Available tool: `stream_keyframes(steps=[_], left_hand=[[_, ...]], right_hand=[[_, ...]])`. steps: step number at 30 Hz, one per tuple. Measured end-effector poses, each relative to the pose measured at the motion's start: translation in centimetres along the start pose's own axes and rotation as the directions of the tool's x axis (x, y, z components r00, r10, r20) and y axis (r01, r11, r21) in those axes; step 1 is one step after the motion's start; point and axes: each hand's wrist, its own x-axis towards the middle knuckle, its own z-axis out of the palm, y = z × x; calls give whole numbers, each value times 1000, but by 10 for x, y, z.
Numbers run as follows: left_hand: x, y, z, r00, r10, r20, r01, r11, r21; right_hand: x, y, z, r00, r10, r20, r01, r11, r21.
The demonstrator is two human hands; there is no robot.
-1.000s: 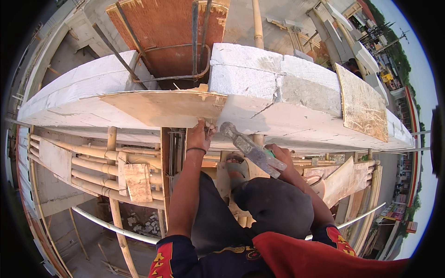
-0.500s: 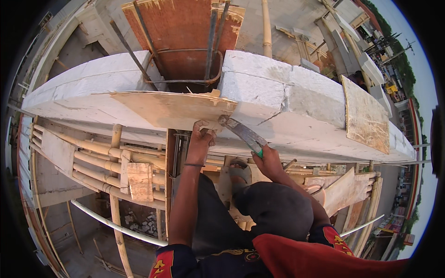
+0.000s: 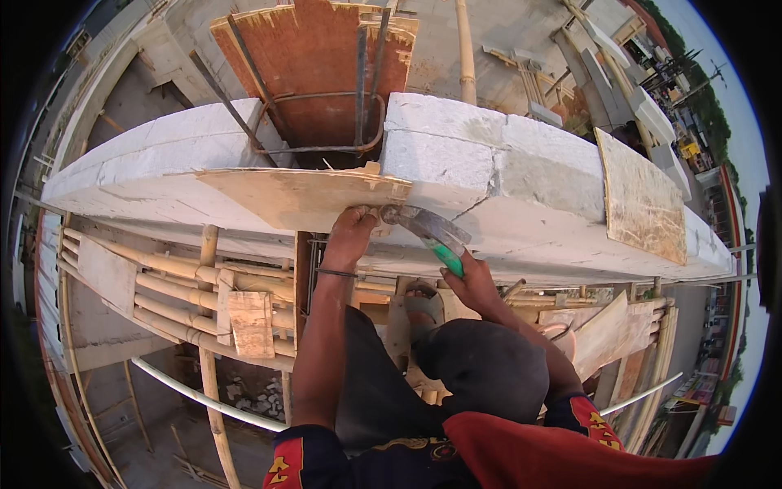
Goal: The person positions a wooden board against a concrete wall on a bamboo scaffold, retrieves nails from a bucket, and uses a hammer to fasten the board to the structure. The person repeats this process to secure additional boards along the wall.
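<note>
While the thin plywood panel (image 3: 301, 196) stands against the near face of the white block wall (image 3: 546, 167), spanning the gap between two block sections, both hands meet at its lower right part. The left hand (image 3: 354, 231) is up against that part, its fingers bent inward and close together; whether they pinch a nail or merely brace the sheet, I cannot tell. The right hand (image 3: 472, 282) is wrapped around the green grip of a claw hammer (image 3: 428, 226), whose round striking face sits just beside the left fingertips, with the claw pointing off to the right.

Judging by this pose, the step in hand is hammering at the panel's edge, perhaps at the aiming or tapping stage. The next move seems to call for a short, controlled stroke, with the left fingertips kept out of the face's path and the sheet held flat to the blocks.

Behind the panel, steel reinforcing bars (image 3: 361, 90) rise from the gap in front of a red-brown formwork board (image 3: 318, 65). Farther right, another plywood piece (image 3: 643, 200) leans on the wall, and bamboo poles (image 3: 175, 289) run below, to the left
</note>
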Motion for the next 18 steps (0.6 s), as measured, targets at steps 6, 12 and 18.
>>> stream_keyframes(steps=[6, 12, 18], left_hand=[[4, 11, -3, 990, -130, 56, 136, 982, -128], [9, 11, -1, 980, -185, 68, 188, 982, -32], [16, 23, -3, 976, -193, 99, 208, 961, -181]], right_hand=[[-2, -1, -16, 999, -39, 13, 39, 999, -13], [-8, -12, -50, 898, -439, 8, 434, 883, -177], [0, -37, -44, 760, -497, 418, 616, 756, -221]])
